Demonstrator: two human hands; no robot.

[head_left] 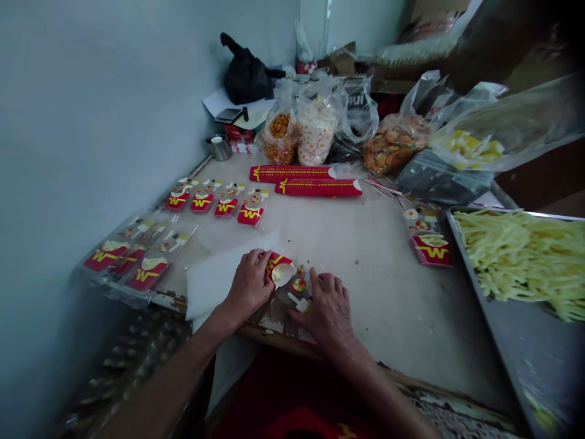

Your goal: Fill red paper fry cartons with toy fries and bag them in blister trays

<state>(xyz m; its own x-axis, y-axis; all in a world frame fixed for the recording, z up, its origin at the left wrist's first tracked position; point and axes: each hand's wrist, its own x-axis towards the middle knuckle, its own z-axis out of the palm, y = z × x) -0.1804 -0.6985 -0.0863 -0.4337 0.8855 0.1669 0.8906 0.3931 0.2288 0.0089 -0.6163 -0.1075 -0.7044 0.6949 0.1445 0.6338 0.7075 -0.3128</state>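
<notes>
My left hand point(249, 280) is closed on the edge of a small red fries carton point(278, 268) with a yellow zigzag mark and a pale filling at its mouth. The carton lies at one end of a clear plastic pack point(278, 308). Beside it in the pack are a round red-and-green piece point(298, 285) and a white-and-yellow piece point(299, 302). My right hand point(329, 308) rests over the pack's right side, fingers spread, its thumb close to the white-and-yellow piece. The hand hides part of the pack.
Filled clear packs point(250, 213) line the table's left side; one pack point(432, 250) lies right. Stacked red cartons point(320, 187) lie ahead, before bags of small pieces point(319, 131). A metal tray point(498, 341) holds pale yellow strips point(525, 256). White sheets point(208, 283) lie under my left forearm.
</notes>
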